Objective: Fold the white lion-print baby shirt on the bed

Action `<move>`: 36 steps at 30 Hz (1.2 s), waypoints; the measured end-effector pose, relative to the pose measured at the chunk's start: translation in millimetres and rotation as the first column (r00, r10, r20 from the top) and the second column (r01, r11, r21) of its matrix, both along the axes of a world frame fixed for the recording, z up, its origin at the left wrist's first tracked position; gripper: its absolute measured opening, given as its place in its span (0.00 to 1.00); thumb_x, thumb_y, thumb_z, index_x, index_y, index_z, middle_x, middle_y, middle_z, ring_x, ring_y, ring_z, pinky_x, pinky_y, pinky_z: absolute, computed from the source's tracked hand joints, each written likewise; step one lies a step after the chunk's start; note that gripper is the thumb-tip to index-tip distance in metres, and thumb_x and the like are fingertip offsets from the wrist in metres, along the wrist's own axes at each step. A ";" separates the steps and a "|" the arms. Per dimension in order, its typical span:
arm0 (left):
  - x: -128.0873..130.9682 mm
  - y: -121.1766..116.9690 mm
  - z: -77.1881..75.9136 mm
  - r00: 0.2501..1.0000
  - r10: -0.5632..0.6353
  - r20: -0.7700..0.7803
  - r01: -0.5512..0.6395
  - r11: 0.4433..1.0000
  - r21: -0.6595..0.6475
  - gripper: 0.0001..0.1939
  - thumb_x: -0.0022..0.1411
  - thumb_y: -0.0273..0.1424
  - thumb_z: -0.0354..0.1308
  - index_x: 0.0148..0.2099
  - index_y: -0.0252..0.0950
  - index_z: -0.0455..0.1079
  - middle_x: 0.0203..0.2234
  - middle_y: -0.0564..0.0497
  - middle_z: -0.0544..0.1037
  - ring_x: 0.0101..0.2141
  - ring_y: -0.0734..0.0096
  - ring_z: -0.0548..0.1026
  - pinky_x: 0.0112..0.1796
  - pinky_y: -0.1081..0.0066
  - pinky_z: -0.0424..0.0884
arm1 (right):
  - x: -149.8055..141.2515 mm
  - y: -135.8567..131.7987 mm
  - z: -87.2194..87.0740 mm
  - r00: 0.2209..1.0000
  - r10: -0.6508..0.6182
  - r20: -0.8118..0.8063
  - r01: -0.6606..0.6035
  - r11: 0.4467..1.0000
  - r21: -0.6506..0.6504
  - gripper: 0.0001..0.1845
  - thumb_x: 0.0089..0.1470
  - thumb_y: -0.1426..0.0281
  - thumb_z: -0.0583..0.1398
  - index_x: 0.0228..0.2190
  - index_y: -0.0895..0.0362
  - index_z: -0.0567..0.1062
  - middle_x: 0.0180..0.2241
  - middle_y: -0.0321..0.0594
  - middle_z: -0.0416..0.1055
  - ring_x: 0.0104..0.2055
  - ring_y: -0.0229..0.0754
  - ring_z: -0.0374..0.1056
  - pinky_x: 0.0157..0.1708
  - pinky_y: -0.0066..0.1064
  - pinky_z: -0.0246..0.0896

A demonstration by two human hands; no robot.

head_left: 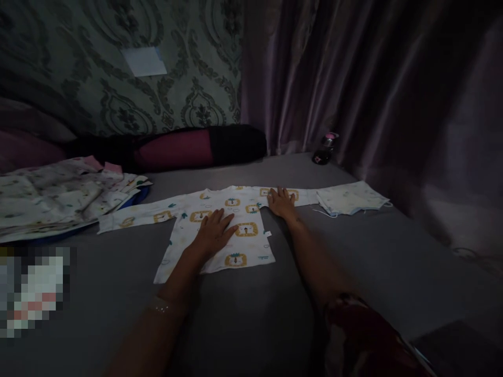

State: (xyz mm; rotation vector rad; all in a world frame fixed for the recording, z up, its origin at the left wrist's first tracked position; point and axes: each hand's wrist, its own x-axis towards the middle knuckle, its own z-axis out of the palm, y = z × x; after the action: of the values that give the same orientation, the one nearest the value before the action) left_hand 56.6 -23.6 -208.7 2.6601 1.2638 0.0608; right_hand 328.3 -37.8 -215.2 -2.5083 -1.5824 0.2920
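Observation:
A small white long-sleeved shirt [220, 243] printed with yellow lion faces lies spread flat, both sleeves stretched out sideways. On the middle of its body rests my left hand [215, 231], palm down with the fingers apart. My right hand [282, 202] lies on the right sleeve near the shoulder, its fingers spread. Neither hand grips the fabric. A little tag sticks out from the shirt's right side seam. The right cuff meets a folded pale cloth [349, 198] with thin ties at its edge.
A pile of printed children's clothes [58, 191] stands at the left on the grey bed sheet [251, 324]. Behind lies a long black and magenta bolster [176, 149]. A bottle with a pink lid [325, 149] stands by the purple curtain [298, 78].

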 end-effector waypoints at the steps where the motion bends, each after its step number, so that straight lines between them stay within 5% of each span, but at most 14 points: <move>1: 1.2 0.6 5.2 1.000 -0.005 -0.015 0.004 1.000 -0.022 0.30 0.69 0.50 0.39 0.67 0.44 0.58 0.67 0.42 0.55 0.66 0.51 0.51 0.61 0.48 0.50 | 1.1 -0.8 1.0 1.000 -0.012 0.003 0.012 1.000 -0.007 0.31 0.67 0.58 0.41 0.66 0.55 0.54 0.69 0.48 0.44 0.71 0.55 0.36 0.65 0.59 0.30; 7: 16.8 4.3 27.5 1.000 0.007 0.021 -0.007 1.000 0.016 0.24 0.68 0.46 0.43 0.57 0.40 0.70 0.52 0.41 0.72 0.53 0.51 0.68 0.53 0.55 0.63 | 12.4 -8.0 3.6 0.994 -0.101 0.044 0.099 0.994 0.045 0.28 0.66 0.63 0.42 0.63 0.55 0.59 0.67 0.50 0.49 0.69 0.55 0.43 0.63 0.56 0.36; 14: 46.0 22.7 13.9 0.979 -0.006 0.205 -0.008 0.998 0.067 0.15 0.66 0.37 0.48 0.37 0.36 0.72 0.40 0.43 0.73 0.45 0.57 0.71 0.46 0.62 0.68 | 31.2 -19.0 3.4 0.981 -0.189 0.048 0.177 0.964 0.198 0.24 0.60 0.77 0.45 0.51 0.58 0.72 0.56 0.54 0.65 0.60 0.52 0.55 0.59 0.51 0.41; 28: 103.1 66.8 -39.6 0.816 -0.143 0.560 0.109 0.990 0.094 0.15 0.64 0.31 0.51 0.50 0.34 0.71 0.49 0.42 0.75 0.53 0.59 0.70 0.57 0.59 0.64 | 47.8 -25.6 7.9 0.835 -0.550 0.017 0.511 0.785 0.350 0.22 0.56 0.77 0.50 0.51 0.63 0.69 0.53 0.57 0.66 0.56 0.55 0.60 0.52 0.46 0.52; 36: 114.3 67.6 -45.4 0.898 -0.063 0.436 0.040 0.997 0.061 0.21 0.68 0.36 0.47 0.60 0.35 0.66 0.59 0.44 0.69 0.61 0.58 0.61 0.62 0.56 0.56 | 47.8 -27.6 9.9 0.809 -0.587 0.033 0.535 0.759 0.371 0.21 0.55 0.72 0.53 0.50 0.65 0.69 0.52 0.60 0.65 0.54 0.58 0.61 0.49 0.46 0.56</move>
State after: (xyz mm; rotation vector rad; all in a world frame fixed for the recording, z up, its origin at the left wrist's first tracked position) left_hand 170.9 44.0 -254.0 2.5138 1.0500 0.6539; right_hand 376.1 -65.4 -205.3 -2.6001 -0.7387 -0.2429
